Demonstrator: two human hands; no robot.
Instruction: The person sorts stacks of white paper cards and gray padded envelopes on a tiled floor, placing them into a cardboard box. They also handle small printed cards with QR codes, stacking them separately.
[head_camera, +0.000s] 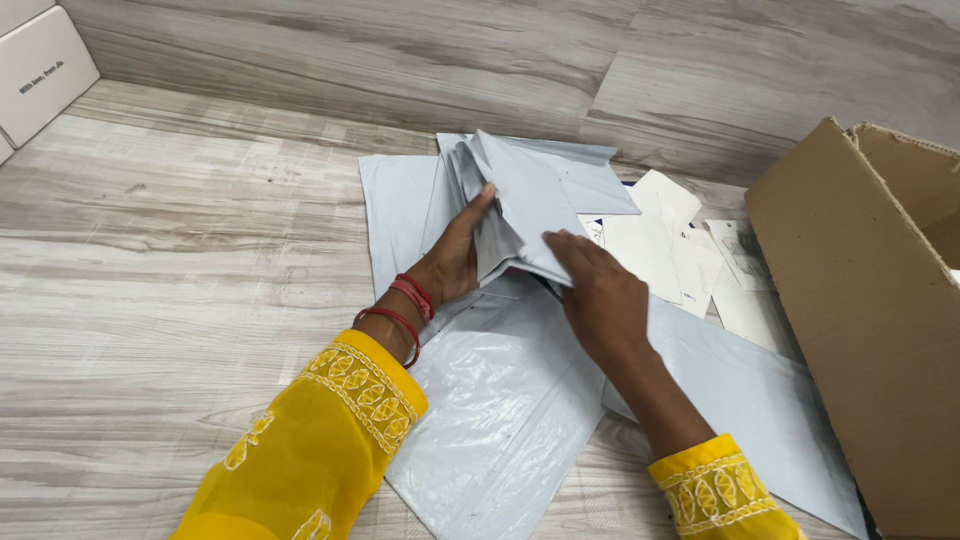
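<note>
Sleeves: two yellow sleeves (320, 440) with pale embroidery lie nearest the camera, at the bottom edge, below the folded bundle.
Left hand: the left hand (455, 258), with red bangles (405, 305) at the wrist, is closed around the left side of the folded bundle, the thumb on top of it.
Right hand: the right hand (600, 290) presses flat on the right lower corner of the bundle; the fingers lie on top, and I cannot tell if they curl under it.
Folded bundle: a bundle of grey plastic mailing bags (525, 205), folded over, is lifted a little above the other bags, in the middle of the floor.
Loose bags: more grey bags (500, 410) lie spread flat under and below the bundle, not folded.
Papers: some white paper sheets (655, 240) lie just right of the bundle.
Carton: an open brown carton (860, 320) stands further right of the bundle; its inside is mostly hidden.
White box: a white box (35, 65) is far left of the bundle, at the wall.
Progress: it seems some bags are already gathered and folded in the hands, while the flat bags and the papers are not yet picked up.
</note>
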